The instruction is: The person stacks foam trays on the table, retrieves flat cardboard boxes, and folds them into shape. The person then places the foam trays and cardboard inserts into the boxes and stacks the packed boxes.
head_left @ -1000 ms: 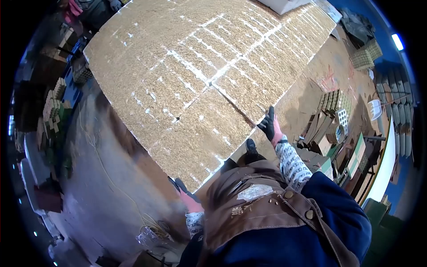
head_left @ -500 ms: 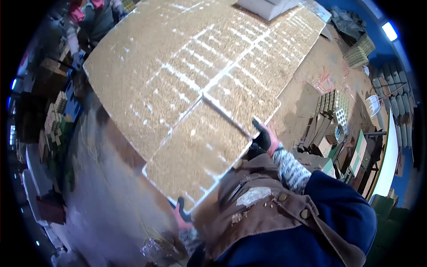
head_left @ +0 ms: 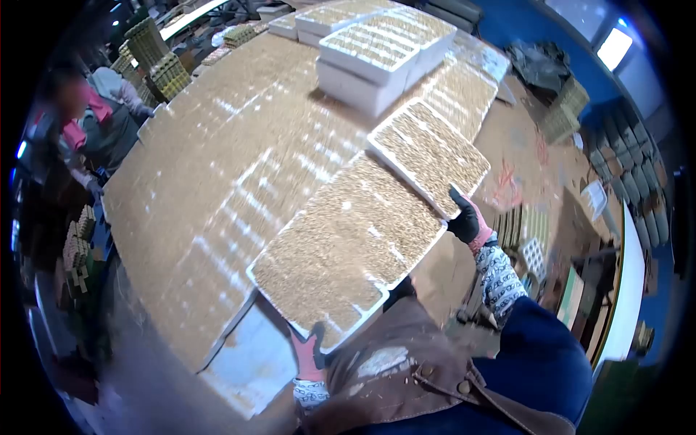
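Two white-edged trays filled with tan grains lie side by side, raised off the layer of like trays: a larger-looking near tray (head_left: 348, 232) and a far-right tray (head_left: 435, 148). My left hand (head_left: 309, 350), in a pink and black glove, grips the near tray's lower-left edge, thumb on top of the rim. At the right end, where the two trays meet, my right hand (head_left: 469, 222) is closed on their edges, its thumb over the rim. The fingers beneath are hidden. A pale surface (head_left: 250, 355) shows below the near tray.
Grain-filled trays (head_left: 196, 188) spread across the left. Stacked white foam boxes (head_left: 362, 83) stand beyond. A co-worker (head_left: 98, 119) in pink and grey is at the far left. Egg-tray stacks (head_left: 562, 112), a white basket (head_left: 594, 199) and boards (head_left: 573, 301) lie at the right.
The two trays have lifted and shifted away from their neighbours, uncovering the pale surface. My left hand has closed on the near edge, my right hand on the junction. The view has swung, showing more stacked boxes.
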`<act>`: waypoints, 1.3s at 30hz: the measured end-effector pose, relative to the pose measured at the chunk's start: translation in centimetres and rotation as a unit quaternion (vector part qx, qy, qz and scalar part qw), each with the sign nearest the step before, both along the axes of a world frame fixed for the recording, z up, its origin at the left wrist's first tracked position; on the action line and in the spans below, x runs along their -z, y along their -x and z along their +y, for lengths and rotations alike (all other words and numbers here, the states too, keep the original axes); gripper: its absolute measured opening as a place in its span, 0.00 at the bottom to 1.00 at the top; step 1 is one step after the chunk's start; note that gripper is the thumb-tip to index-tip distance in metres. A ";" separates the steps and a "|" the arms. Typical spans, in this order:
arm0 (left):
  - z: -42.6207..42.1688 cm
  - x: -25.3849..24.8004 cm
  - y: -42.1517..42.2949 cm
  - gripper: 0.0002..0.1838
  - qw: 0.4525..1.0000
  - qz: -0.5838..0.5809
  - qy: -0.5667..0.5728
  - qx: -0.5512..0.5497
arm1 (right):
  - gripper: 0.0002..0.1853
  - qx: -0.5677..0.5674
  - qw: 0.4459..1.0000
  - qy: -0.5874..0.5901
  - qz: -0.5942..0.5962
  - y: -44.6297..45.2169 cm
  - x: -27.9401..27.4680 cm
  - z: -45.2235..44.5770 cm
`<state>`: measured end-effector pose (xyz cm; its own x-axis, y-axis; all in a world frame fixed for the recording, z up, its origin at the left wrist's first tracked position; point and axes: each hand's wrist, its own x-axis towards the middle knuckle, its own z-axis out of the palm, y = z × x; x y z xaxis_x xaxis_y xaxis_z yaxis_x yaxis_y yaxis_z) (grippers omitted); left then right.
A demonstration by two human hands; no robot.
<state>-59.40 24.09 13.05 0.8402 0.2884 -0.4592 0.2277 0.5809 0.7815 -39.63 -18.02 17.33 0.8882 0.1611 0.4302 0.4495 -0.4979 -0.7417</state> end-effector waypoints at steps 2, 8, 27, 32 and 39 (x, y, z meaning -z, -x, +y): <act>-6.6 2.9 -7.5 0.44 0.996 -0.018 -0.068 0.053 | 0.36 0.040 0.967 -0.194 0.160 -7.5 0.9 -7.1; -23.5 -2.6 -25.1 0.48 0.978 0.018 -0.124 0.167 | 0.22 0.170 0.718 -0.517 0.434 -23.8 1.2 -21.7; 4.9 -2.8 -12.6 0.34 0.908 -0.021 -0.409 -0.088 | 0.22 -0.099 0.833 -0.162 0.519 -17.8 -3.9 8.5; 34.0 3.5 9.6 0.24 0.793 0.107 -0.451 -0.396 | 0.36 -0.191 0.520 -0.240 0.797 -2.4 1.6 32.9; 39.0 6.5 11.1 0.21 0.693 0.347 -0.629 -0.061 | 0.34 -0.162 0.821 -0.182 0.517 0.4 9.7 41.2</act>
<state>-70.48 63.05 6.57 0.4777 0.8764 -0.0616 0.8114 -0.4132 0.4134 -40.07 23.22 7.67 0.7448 0.4891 -0.4539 -0.4480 -0.1376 -0.8834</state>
